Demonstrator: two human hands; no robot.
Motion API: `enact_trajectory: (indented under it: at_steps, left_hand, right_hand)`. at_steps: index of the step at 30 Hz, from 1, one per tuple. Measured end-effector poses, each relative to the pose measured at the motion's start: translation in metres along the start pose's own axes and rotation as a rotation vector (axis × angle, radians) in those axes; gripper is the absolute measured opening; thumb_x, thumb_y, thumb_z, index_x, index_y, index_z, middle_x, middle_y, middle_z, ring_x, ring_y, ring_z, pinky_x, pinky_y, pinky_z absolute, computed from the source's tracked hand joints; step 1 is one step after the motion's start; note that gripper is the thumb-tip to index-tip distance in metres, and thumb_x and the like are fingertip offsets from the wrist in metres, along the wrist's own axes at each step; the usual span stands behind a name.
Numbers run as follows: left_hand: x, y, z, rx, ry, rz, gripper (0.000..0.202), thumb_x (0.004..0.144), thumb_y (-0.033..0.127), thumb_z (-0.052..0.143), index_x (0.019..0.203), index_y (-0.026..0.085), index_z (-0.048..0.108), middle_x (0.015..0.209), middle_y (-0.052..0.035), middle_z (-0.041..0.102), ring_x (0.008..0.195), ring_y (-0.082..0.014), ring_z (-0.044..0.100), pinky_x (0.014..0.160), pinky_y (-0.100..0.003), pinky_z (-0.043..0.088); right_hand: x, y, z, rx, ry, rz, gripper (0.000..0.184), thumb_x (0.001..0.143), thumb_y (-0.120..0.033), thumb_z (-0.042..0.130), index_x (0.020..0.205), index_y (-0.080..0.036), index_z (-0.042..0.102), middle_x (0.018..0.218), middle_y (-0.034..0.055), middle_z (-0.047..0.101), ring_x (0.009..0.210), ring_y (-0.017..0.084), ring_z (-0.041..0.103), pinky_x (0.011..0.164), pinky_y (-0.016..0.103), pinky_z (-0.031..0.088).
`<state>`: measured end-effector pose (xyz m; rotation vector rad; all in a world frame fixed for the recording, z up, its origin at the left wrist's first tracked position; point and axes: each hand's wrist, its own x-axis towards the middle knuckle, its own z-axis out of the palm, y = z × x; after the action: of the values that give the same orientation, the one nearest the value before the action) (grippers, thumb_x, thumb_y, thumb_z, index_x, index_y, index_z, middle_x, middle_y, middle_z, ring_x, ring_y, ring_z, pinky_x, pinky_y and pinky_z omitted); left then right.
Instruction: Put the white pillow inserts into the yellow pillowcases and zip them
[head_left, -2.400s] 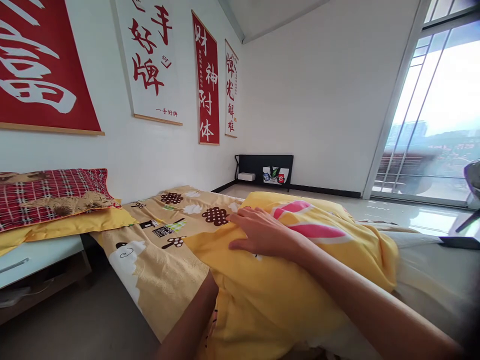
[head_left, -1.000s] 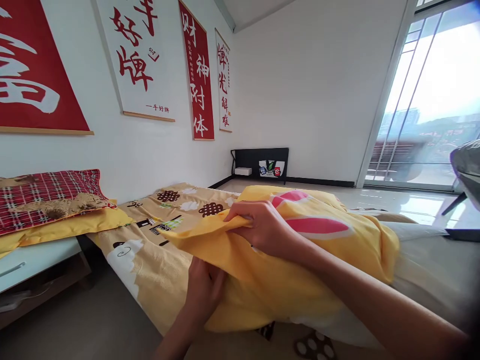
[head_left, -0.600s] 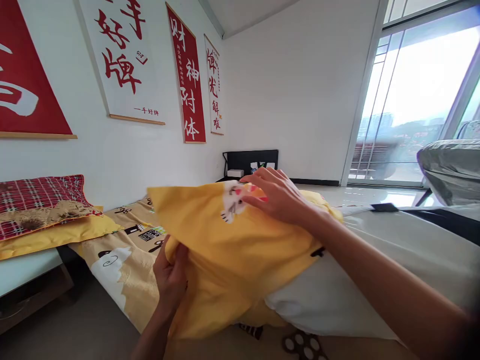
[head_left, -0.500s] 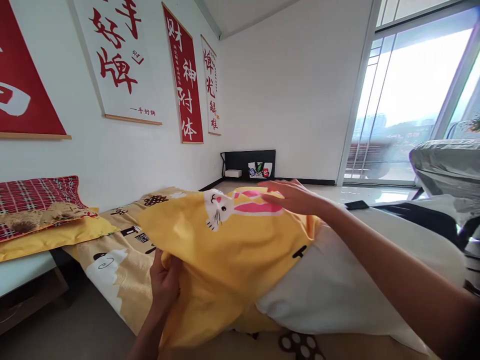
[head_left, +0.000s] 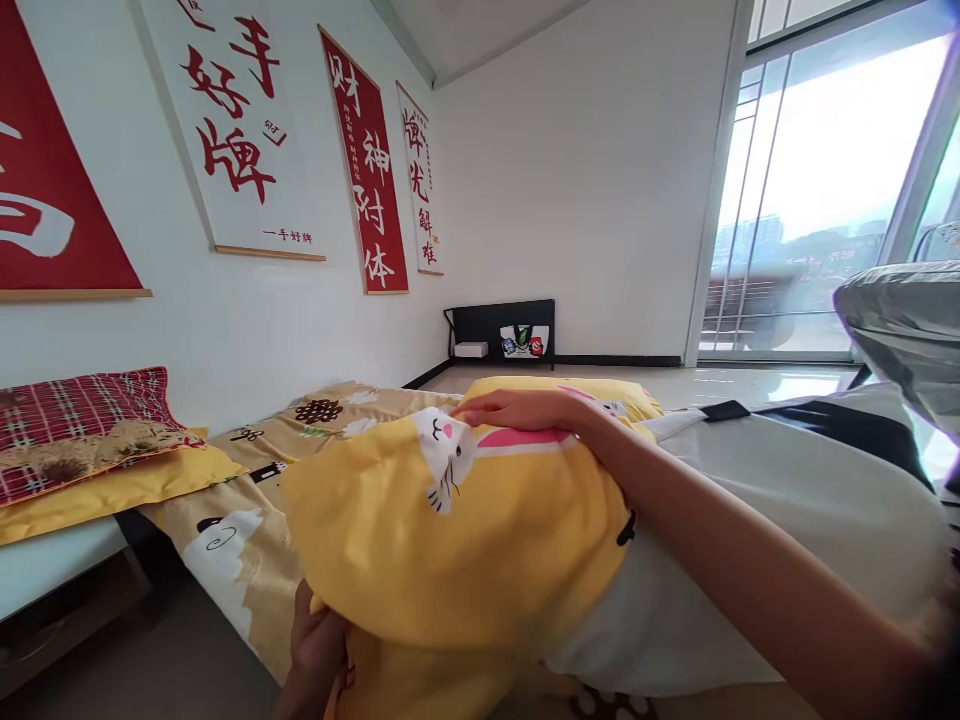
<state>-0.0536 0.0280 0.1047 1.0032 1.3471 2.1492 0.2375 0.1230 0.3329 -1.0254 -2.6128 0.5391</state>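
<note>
A yellow pillowcase (head_left: 450,540) printed with a white rabbit is spread across the middle, its surface bulging and creased. Near its lower left edge, my left hand (head_left: 319,640) is closed around the fabric. My right hand (head_left: 525,408) lies flat over the top, fingers stretched out beside the rabbit's head. From under my right forearm a plump white pillow (head_left: 750,560) extends to the right; the yellow cloth meets it, and how far it reaches inside is hidden. Behind my right hand lies another yellow rabbit-print piece (head_left: 637,396).
A tan patterned sheet (head_left: 247,570) covers the bed beneath. At left, a red plaid pillow (head_left: 97,420) rests on yellow cloth (head_left: 150,482). A low black stand (head_left: 480,322) with a printed bag (head_left: 523,342) is by the far wall. A grey plastic-wrapped item (head_left: 907,320) stands at right.
My right hand has come down and left onto the pillowcase. My left hand has lowered with its edge, and the cloth now hangs rounder. The second yellow piece behind has come into view.
</note>
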Motion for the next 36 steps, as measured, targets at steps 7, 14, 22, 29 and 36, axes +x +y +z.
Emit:
enact_trajectory:
  at_steps: [7,14,22,29,36]
  left_hand:
    - [-0.022,0.029,0.002,-0.127,-0.061,-0.079,0.043,0.039,0.051,0.085,0.060,0.017,0.069,0.058,-0.0028,0.065,0.058,-0.0190,0.059,0.051,-0.026,0.050]
    - [-0.034,0.045,0.006,-0.172,0.008,-0.219,0.047,0.043,0.055,0.084,0.064,0.016,0.067,0.059,-0.0021,0.066,0.054,-0.0186,0.060,0.046,-0.025,0.049]
    - [-0.017,0.076,0.006,0.064,-0.209,0.057,0.046,0.061,0.049,0.075,0.093,0.019,0.065,0.091,-0.0053,0.069,0.087,-0.0250,0.064,0.067,-0.027,0.054]
    - [0.005,0.135,0.043,0.244,-0.410,0.083,0.059,0.058,0.049,0.077,0.103,0.015,0.062,0.108,-0.0127,0.067,0.103,-0.0323,0.061,0.079,-0.036,0.053]
    - [0.032,0.115,0.050,0.323,-0.521,0.131,0.033,0.060,0.043,0.075,0.078,0.017,0.068,0.079,-0.0046,0.068,0.074,-0.0231,0.060,0.063,-0.030,0.049]
  right_hand:
    - [-0.015,0.028,-0.008,0.004,-0.032,0.108,0.053,0.071,-0.072,0.056,0.066,-0.019,0.058,0.059,-0.0033,0.051,0.053,0.010,0.041,0.049,0.024,0.029]
    - [-0.041,0.041,-0.020,-0.147,0.514,0.158,0.059,0.073,-0.073,0.052,0.052,-0.019,0.037,0.053,-0.0055,0.025,0.052,0.008,0.023,0.049,0.026,0.019]
    - [-0.065,0.043,-0.020,-0.181,0.087,0.272,0.055,0.071,-0.072,0.054,0.062,-0.019,0.052,0.060,-0.0030,0.042,0.055,0.010,0.035,0.050,0.024,0.026]
    - [-0.069,0.048,-0.024,-0.042,0.098,0.226,0.052,0.073,-0.071,0.053,0.066,-0.019,0.050,0.066,-0.0019,0.047,0.060,0.012,0.041,0.052,0.024,0.031]
    - [-0.078,0.048,-0.019,0.008,0.184,0.249,0.050,0.067,-0.064,0.064,0.061,-0.019,0.046,0.061,-0.0043,0.039,0.056,0.010,0.035,0.049,0.023,0.026]
